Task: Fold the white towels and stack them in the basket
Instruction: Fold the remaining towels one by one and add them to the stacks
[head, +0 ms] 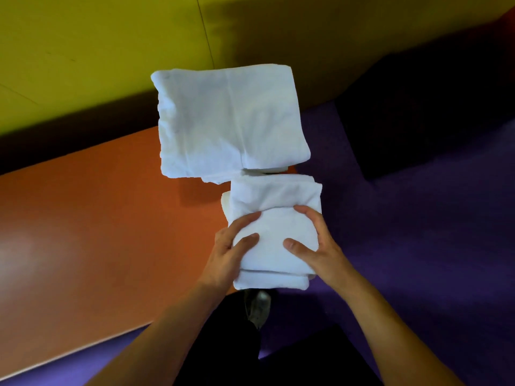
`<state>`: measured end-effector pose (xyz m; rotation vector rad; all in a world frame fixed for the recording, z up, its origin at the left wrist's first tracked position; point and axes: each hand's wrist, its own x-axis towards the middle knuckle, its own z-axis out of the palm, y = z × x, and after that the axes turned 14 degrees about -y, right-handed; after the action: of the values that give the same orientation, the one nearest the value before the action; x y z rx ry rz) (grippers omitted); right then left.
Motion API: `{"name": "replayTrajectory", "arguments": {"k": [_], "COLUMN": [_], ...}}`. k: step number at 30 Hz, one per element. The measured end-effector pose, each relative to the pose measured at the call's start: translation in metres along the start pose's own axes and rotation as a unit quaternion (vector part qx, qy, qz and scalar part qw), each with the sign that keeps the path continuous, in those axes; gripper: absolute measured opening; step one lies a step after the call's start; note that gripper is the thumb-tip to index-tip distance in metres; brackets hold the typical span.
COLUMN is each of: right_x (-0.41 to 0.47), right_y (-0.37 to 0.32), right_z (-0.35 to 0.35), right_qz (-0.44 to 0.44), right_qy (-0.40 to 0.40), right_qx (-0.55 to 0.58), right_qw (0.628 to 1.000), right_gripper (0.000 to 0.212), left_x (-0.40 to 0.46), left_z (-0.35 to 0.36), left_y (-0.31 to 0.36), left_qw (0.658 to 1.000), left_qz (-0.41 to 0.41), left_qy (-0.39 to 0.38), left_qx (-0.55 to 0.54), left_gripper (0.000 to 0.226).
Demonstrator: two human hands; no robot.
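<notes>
Both forearms reach up from the bottom edge toward a folded white towel (274, 240), held at the near right corner of the orange tabletop (92, 232). Left hand (227, 252) takes the towel's left side, thumb laid on top and fingers curled round the edge; the right hand (316, 243) mirrors it on the right side, thumb on top, fingers wrapped over the far corner. So each grip pinches the towel between thumb and fingers. Several folded layers show at the towel's near edge, and more folded white cloth lies beneath it, reaching a little further away.

Just beyond, touching or nearly touching that cloth, sits a larger folded towel (228, 121), lying flat and overhanging the far right part of the tabletop. Whether it rests on other towels cannot be told.

Behind the tabletop rises a yellow-green wall (97, 51). Purple floor (418, 246) spreads to the right and below, with a dark shadowed patch toward the upper right. A shoe (259, 307) shows under the held towel, above dark trousers.
</notes>
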<state>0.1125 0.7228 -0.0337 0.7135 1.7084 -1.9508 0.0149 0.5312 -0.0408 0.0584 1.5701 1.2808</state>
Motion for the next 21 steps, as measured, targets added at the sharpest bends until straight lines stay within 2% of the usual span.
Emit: {"name": "replayTrajectory", "arguments": {"k": [5, 13, 17, 21], "right_x": [0.003, -0.04, -0.074, -0.099], "right_y": [0.001, -0.009, -0.007, -0.012], "right_z": [0.009, 0.014, -0.012, -0.066], "right_qz": [0.002, -0.01, -0.005, 0.006], "right_qy": [0.024, 0.084, 0.106, 0.125], "right_qx": [0.003, 0.057, 0.082, 0.058], "right_qw": [1.0, 0.995, 0.991, 0.99], "right_gripper": [0.073, 0.066, 0.066, 0.07], "left_x": [0.003, -0.022, -0.024, 0.0], "left_z": [-0.001, 0.017, 0.055, 0.104], "left_y": [0.006, 0.027, 0.033, 0.056], "left_qw": [0.999, 0.996, 0.993, 0.99], "left_qz": [0.023, 0.051, 0.039, 0.047], "left_qy": [-0.031, -0.052, -0.066, -0.088], "left_qx": [-0.03, 0.052, 0.085, 0.103], "left_gripper": [0.045, 0.041, 0.048, 0.052]}}
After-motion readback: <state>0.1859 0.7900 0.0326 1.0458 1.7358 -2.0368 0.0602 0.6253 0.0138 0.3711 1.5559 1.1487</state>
